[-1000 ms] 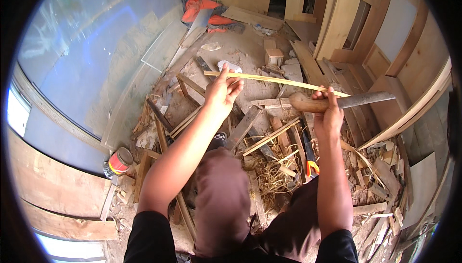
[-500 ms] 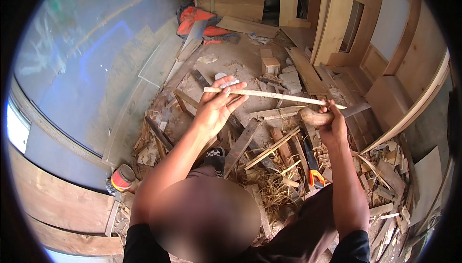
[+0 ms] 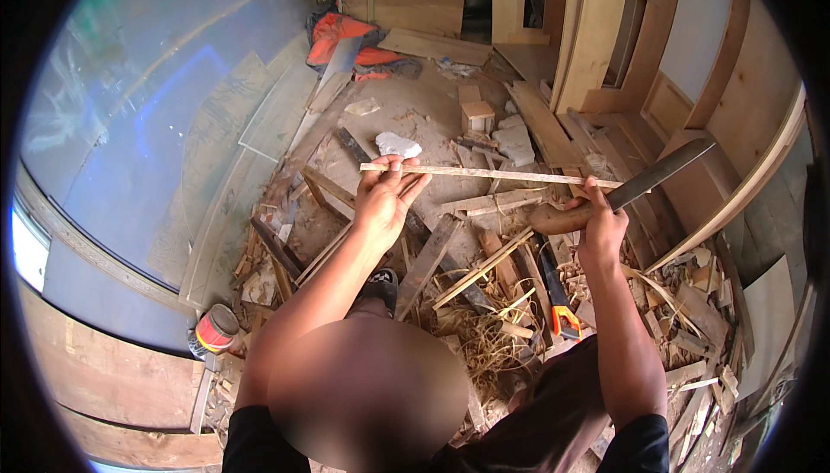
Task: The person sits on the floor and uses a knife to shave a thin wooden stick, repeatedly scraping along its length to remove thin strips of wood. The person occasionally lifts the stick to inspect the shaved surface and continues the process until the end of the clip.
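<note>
A thin, pale wooden strip (image 3: 493, 175) spans between my two hands, nearly level. My left hand (image 3: 383, 205) pinches its left end between thumb and fingers, the other fingers loosely curled. At the far end, my right hand (image 3: 603, 229) is closed around a machete (image 3: 664, 174) with a thick, curved wooden handle, and its fingertips also steady the strip's right end. The machete's dark blade points up and to the right, beyond the strip's end. Part of the handle is hidden by my fingers.
Wood offcuts and shavings cover the floor, with a saw with an orange handle (image 3: 566, 322) among them. A paint-stained can (image 3: 216, 329) stands at left near a glass pane (image 3: 275, 118). Wooden frames (image 3: 596, 41) lean at right; orange-and-dark cloth (image 3: 350, 45) lies at the back.
The machete blade has swung upward, and more of its flat side shows. The strip has turned slightly about its length and lies a little lower at its left end. Both hands keep their hold.
</note>
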`<action>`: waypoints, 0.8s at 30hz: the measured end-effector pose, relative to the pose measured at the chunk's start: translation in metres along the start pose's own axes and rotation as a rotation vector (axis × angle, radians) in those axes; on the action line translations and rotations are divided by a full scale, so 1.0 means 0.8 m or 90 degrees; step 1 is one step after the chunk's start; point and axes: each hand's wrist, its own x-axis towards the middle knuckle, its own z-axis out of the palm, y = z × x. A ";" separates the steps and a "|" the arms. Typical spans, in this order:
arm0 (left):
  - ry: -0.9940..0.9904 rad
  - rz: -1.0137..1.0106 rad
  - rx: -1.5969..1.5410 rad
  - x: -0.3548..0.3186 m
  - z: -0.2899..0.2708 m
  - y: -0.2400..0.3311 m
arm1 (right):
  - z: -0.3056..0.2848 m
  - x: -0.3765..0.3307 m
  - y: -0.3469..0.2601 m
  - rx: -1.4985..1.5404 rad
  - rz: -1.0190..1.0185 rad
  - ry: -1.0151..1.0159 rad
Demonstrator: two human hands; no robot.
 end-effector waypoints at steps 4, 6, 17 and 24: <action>-0.013 -0.016 0.012 -0.009 0.017 -0.002 | -0.012 0.011 -0.001 0.055 0.059 0.034; -0.016 -0.022 0.015 -0.015 0.023 -0.004 | -0.020 0.020 -0.001 0.135 0.103 0.035; -0.035 0.067 0.135 -0.018 0.041 -0.010 | -0.068 0.047 0.032 0.146 0.218 0.080; 0.116 0.205 0.126 -0.008 0.038 -0.004 | -0.087 0.054 0.025 0.121 0.479 -0.130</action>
